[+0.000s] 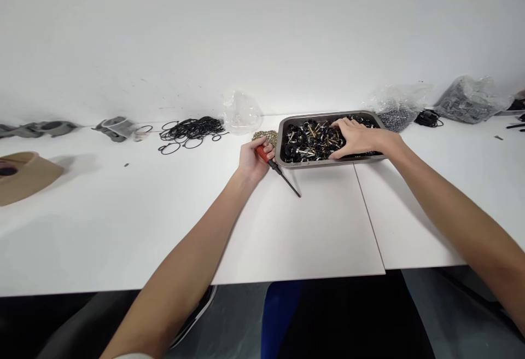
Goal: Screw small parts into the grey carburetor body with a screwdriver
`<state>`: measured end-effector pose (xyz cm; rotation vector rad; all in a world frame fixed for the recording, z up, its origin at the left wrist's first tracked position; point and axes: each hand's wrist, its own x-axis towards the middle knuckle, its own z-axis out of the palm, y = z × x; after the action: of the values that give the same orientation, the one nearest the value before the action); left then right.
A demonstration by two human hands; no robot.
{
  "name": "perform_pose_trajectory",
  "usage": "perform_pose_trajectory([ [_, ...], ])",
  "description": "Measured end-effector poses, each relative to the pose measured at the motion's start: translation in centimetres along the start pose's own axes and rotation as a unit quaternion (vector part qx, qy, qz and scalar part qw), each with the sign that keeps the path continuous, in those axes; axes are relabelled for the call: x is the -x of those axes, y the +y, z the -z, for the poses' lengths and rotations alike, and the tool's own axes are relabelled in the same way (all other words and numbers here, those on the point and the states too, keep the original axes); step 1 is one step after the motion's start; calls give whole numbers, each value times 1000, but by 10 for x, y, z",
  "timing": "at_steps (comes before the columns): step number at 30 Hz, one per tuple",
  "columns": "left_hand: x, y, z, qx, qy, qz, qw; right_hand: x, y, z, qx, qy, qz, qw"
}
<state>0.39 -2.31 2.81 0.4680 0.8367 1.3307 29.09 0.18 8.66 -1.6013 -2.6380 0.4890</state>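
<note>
My left hand (253, 163) is closed round the red handle of a screwdriver (289, 183), whose dark shaft points down to the right above the white table. A pile of small brass-coloured pieces (262, 134) lies just behind this hand. To its right stands a shallow metal tray (320, 165) filled with small black, silver and brass-coloured parts (309, 139). My right hand (359, 137) reaches over the right half of the tray, thumb and fingers spread, fingertips at the parts. I see nothing held in it.
Black rubber rings (192, 131) lie in a heap left of a clear plastic bag (241, 113). Bags of small grey parts (471, 100) rest against the wall at right. A roll of brown tape (30, 175) stands at far left. A seam crosses the table (311, 238) near its front edge.
</note>
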Motion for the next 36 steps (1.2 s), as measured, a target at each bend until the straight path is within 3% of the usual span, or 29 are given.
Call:
perform_pose_trajectory([
  [5, 0, 0, 1, 0, -4, -2, 1000, -3, 1, -4, 37, 18, -70, 997],
  [15, -1, -1, 1, -4, 2, -2, 1000, 5, -15, 7, 38, -54, -137, 988],
  [27, -2, -1, 2, -8, -3, -6, 1000, 3, -13, -7, 66, -25, -101, 992],
  [36, -2, -2, 2, 2, 0, -4, 1000, 0, 4, -8, 12, -8, -36, 999],
])
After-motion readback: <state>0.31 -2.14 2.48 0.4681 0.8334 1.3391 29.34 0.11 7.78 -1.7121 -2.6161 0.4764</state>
